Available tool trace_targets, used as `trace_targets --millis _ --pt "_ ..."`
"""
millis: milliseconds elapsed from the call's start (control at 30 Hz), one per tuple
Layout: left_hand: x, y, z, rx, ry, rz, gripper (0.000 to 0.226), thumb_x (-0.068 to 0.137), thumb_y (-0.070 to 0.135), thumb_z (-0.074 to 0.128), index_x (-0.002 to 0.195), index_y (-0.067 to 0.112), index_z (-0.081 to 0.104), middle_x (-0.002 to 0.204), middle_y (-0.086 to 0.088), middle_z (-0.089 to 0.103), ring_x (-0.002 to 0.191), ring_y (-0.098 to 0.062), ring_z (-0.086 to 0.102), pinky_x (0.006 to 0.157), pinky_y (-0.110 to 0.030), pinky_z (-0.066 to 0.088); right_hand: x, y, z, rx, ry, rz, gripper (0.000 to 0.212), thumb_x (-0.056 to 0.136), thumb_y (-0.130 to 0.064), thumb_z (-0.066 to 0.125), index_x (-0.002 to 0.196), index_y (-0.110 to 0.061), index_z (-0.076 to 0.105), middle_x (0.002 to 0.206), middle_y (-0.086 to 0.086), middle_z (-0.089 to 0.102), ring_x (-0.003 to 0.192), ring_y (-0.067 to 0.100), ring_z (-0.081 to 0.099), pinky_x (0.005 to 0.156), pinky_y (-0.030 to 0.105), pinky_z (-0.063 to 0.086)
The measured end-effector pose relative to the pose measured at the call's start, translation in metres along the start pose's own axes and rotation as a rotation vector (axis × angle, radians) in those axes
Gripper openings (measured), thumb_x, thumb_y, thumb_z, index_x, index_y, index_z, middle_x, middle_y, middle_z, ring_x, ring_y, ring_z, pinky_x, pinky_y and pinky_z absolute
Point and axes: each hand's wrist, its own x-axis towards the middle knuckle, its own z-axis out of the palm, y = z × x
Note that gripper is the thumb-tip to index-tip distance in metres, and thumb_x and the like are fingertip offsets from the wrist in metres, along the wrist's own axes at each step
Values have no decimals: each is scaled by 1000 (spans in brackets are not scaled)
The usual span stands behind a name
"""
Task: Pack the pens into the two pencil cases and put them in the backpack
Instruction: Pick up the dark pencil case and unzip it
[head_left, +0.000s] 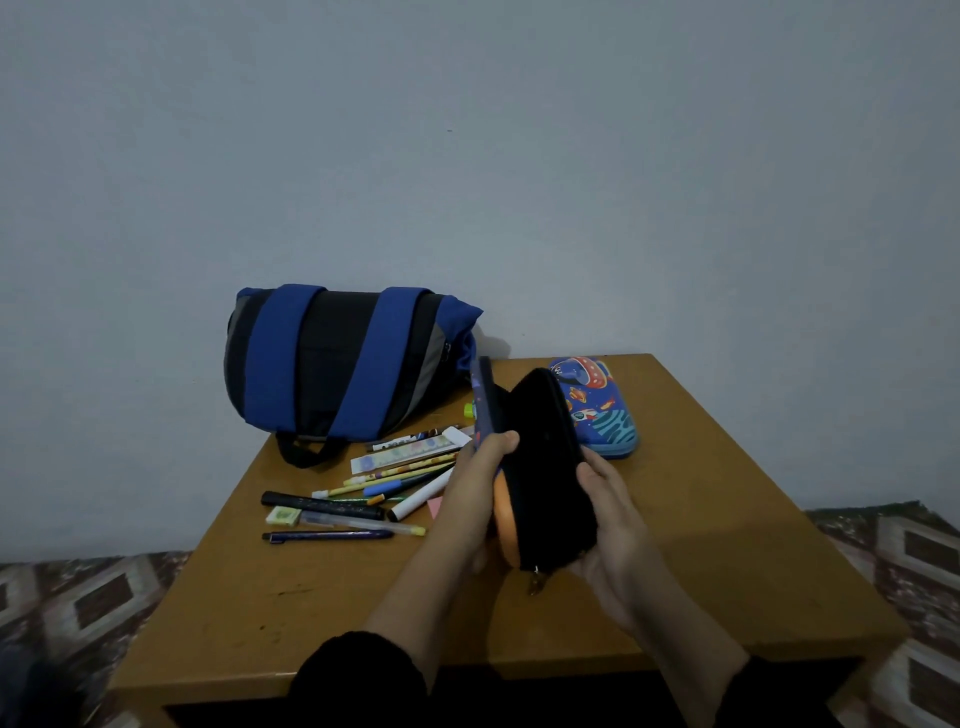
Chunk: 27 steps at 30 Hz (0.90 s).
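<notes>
Now both hands clamped on opened pencil case (540, 467): left hand (480, 478) on lid edge, right hand (605, 512) cupping shell. We judge pens (358, 499) at nine o'clock, long axes roughly left-right, nearer left hand; interior dark, probably empty.

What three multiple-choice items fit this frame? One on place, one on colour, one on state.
1. Where does the backpack lie?
A. far left of the table
B. on the floor
C. in the person's lap

2. What colour are the backpack's straps?
A. red
B. blue
C. white

3. What state is the held pencil case in?
A. zipped shut
B. open
C. inside the backpack

Key: 1 A, it rests at the far left corner. 2 B, both straps are blue. 3 B, the left hand and right hand hold its halves apart.
</notes>
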Motion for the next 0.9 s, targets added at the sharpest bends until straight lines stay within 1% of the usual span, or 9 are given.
trace_targets --millis 133,233,367,467,533,567,633,700,900 --pt "-10 2 -8 -135 -37 -64 43 81 41 59 112 12 65 99 -14 72 101 -33 65 80 -39 52 2 1 -15 15 27 36 25 95 -33 50 119 -37 53 131 4 52 118 33 52 86 61 51" --pt "-13 -2 -17 -248 -56 -68 45 78 41 58 110 11 68 97 -14 73 101 -34 64 85 -42 52 4 1 -22 -11 72 59 34 98 -30 45 132 -31 47 132 7 51 120 35 51 88 62 49" --pt "-15 -10 -24 -402 -36 -36 50 77 37 58 116 7 65 105 -17 70 100 -35 64 88 -45 50 6 1 -26 -43 139 79 35 100 -28 40 135 -26 45 128 8 54 118 33 53 89 58 49" --pt "-15 -14 -32 -507 0 -30 48 80 36 58 118 7 65 109 -17 69 101 -35 64 85 -44 52 8 1 -35 -46 168 77 35 100 -26 40 133 -20 50 128 10 58 116 31 56 85 51 53" --pt "-16 -14 -37 -566 32 -67 42 82 34 58 114 7 66 100 -15 71 91 -32 69 74 -39 57 5 -2 -41 -38 154 59 32 98 -20 40 124 -17 59 116 13 66 107 29 62 76 41 55" --pt "-16 -14 -38 -573 62 -87 41 83 33 58 113 6 65 98 -14 72 88 -31 70 73 -37 59 4 -4 -44 -33 143 38 32 98 -17 39 121 -16 61 111 14 68 102 29 64 73 38 54" --pt "-16 -15 -37 -551 104 -119 39 88 30 56 115 4 64 105 -17 71 95 -33 70 86 -42 56 0 -9 -46 -27 112 -11 33 98 -14 38 120 -13 62 108 14 69 99 28 66 74 37 55" --pt "-18 -14 -34 -487 140 -139 36 92 29 54 115 3 64 108 -20 70 100 -35 68 95 -46 50 -3 -12 -46 -57 115 -44 32 97 -12 38 114 -13 65 101 11 71 90 24 69 65 32 57" --pt "-22 -16 -24 -213 177 -127 26 99 22 44 107 10 66 99 -13 74 99 -29 68 90 -43 52 -8 -10 -56 -478 284 -123 37 98 -16 32 115 -13 64 102 8 68 95 23 64 67 30 50"
